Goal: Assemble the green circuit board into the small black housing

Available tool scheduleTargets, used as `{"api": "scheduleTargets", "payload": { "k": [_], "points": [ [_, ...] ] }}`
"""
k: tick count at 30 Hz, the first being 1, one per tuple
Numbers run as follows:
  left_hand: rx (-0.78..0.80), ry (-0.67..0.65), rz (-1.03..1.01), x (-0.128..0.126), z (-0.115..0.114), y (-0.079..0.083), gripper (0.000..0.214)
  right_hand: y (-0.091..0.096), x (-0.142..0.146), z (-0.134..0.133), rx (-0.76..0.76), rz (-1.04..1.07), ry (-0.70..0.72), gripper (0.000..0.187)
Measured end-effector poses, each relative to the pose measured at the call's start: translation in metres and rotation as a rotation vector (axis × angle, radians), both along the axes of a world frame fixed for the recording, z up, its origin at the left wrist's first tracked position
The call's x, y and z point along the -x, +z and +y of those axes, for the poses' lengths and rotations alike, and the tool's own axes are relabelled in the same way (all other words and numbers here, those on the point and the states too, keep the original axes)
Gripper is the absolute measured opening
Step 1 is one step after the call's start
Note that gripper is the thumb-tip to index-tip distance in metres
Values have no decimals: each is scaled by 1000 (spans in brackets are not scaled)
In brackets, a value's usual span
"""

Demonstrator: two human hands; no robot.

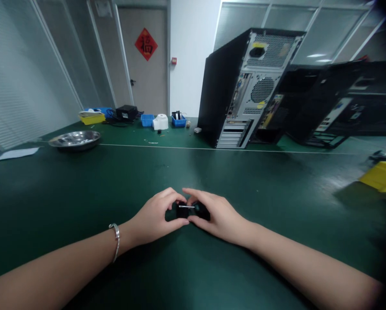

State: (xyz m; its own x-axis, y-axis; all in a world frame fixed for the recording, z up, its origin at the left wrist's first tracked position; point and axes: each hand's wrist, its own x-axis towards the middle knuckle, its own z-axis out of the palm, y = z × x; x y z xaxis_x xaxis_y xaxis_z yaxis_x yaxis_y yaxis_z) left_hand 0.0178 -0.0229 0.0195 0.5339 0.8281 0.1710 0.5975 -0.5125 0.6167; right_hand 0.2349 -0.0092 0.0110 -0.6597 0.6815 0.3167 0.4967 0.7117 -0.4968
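Just in front of me, low over the green table (167, 271), my two hands meet around small dark objects. My left hand (156, 215), with a silver bracelet at the wrist, pinches a small black block (182, 212) between thumb and fingers. My right hand (220, 215) is curled around the dark handle of what looks like a short screwdriver (200, 209). Its thin metal shaft points left and reaches across the block. The fingers partly cover both objects, and I cannot tell whether the tip touches the block.
A black computer tower (227, 90) stands at the back, with more dark computer cases (322, 99) to its right. Far left are a metal bowl (75, 140) and a yellow tray (92, 118). Blue bins (179, 122) flank a white plastic part (160, 122). A yellow container (382, 175) lies right.
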Motion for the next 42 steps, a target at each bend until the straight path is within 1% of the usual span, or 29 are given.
{"api": "scheduleTargets", "payload": {
  "k": [4, 7, 10, 12, 15, 17, 19, 26, 33, 38, 42],
  "points": [
    [-9, 2, -20, 0, 0, -1, 26, -3, -1, 1, -2, 24, 4, 59],
    [8, 38, -82, 1, 2, -2, 30, -7, -3, 2, 11, 109, -22, 61],
    [86, 81, -255, 1, 3, -2, 36, -10, -3, 4, 31, 285, -93, 61],
    [161, 87, -392, -1, 4, -2, 38, -10, -3, 3, 6, 393, -139, 61],
    [287, 68, -513, -5, 2, -2, 40, -8, -1, 0, -43, 469, -136, 64],
    [342, 57, -525, -7, 0, -3, 41, -6, 0, -4, -40, 460, -98, 65],
    [353, 43, -511, -8, -1, -4, 41, -5, 1, -6, -30, 436, -72, 66],
    [281, 5, -449, -6, 1, -9, 39, -4, 1, -6, -61, 358, -78, 66],
    [284, 4, -420, -6, 0, -4, 38, -3, 2, -7, -75, 343, -35, 62],
    [301, -12, -433, -6, 1, -5, 37, -3, 4, -7, -52, 350, -20, 59],
    [354, -27, -495, -5, 2, -7, 42, -3, 3, -5, -57, 373, -39, 55]
  ]
}}
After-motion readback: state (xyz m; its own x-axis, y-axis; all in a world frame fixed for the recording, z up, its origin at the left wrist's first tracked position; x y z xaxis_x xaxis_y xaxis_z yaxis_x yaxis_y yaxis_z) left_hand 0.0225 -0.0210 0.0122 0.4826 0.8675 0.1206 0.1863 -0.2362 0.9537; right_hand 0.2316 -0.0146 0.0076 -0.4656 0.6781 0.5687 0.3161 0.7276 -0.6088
